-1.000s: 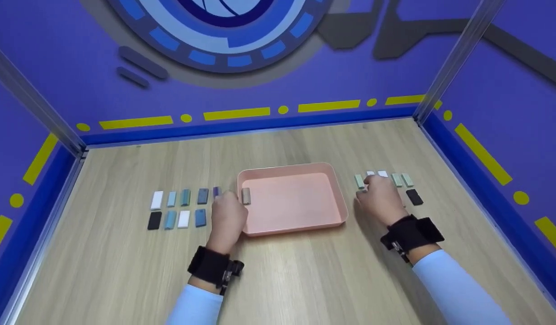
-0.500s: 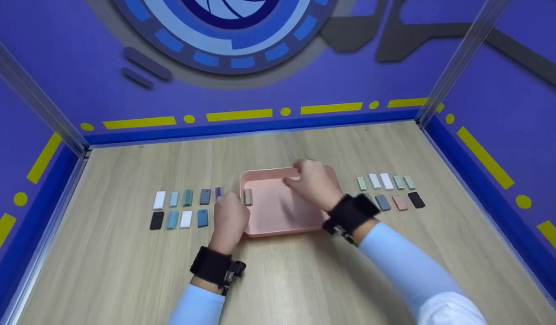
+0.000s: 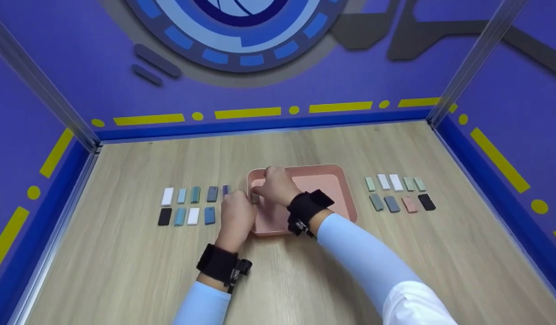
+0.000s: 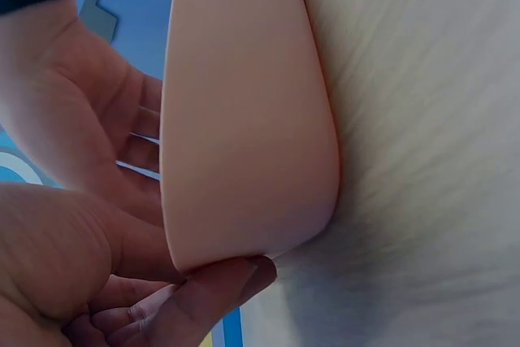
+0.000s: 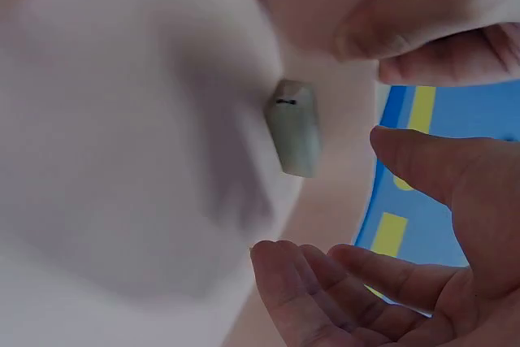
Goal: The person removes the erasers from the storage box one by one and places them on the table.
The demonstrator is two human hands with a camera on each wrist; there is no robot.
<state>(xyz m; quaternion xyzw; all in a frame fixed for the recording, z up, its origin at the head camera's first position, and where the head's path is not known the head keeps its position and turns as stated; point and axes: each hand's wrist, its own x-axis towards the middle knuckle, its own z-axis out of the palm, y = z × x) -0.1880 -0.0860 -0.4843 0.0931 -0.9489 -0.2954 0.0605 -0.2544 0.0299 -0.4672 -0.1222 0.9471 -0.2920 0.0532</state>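
A shallow pink tray sits mid-table. My left hand grips its left wall; in the left wrist view the fingers of that hand curl round the corner of the tray wall. One small grey-green block lies inside against that same wall. Over the tray's left end reaches my right hand. In the right wrist view the right hand has thumb and fingers spread apart, close beside the block, with nothing between them.
Left of the tray lie two rows of small blocks, among them a white one and a black one. Two more rows stand to the right, with a pink block among them. Purple panels wall in the table.
My right hand has moved left from the right-hand blocks, across the tray, to its left end. The left hand has kept its grip on the tray. The head view has shifted slightly.
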